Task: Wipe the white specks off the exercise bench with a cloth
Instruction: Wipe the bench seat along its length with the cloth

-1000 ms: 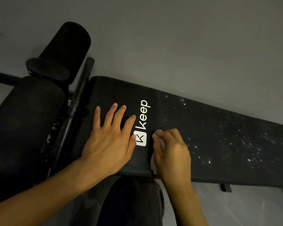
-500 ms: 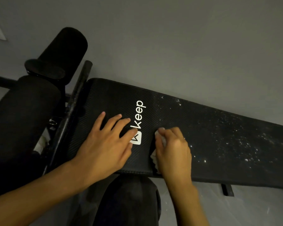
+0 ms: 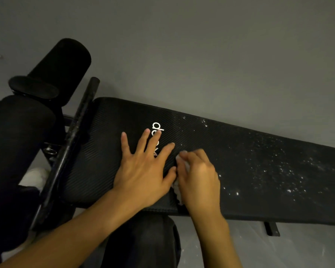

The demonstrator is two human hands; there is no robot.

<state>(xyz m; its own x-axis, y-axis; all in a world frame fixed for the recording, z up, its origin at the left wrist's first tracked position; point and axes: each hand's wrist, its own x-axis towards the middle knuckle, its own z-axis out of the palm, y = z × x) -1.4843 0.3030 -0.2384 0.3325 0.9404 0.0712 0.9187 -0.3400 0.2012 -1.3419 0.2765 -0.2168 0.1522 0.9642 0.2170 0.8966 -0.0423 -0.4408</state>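
A black padded exercise bench (image 3: 259, 151) with a white logo runs from the middle to the right edge. White specks (image 3: 282, 167) dot its right half, with a few near the far edge by the logo. My left hand (image 3: 143, 171) lies flat on the pad, fingers spread, covering part of the logo. Right beside it, my right hand (image 3: 199, 176) presses a crumpled white cloth (image 3: 177, 190) onto the pad; only the cloth's edges show under my fingers.
Black foam rollers (image 3: 60, 68) and a black bar (image 3: 74, 136) of the bench frame stand at the left. My dark-trousered knee (image 3: 143, 238) is under the bench's near edge. A grey wall fills the back. A white lump (image 3: 34, 176) lies on the floor at left.
My left hand has slid farther onto the pad and over the logo, fingers spread wider. My right hand with the cloth has stayed at about the same spot beside it.
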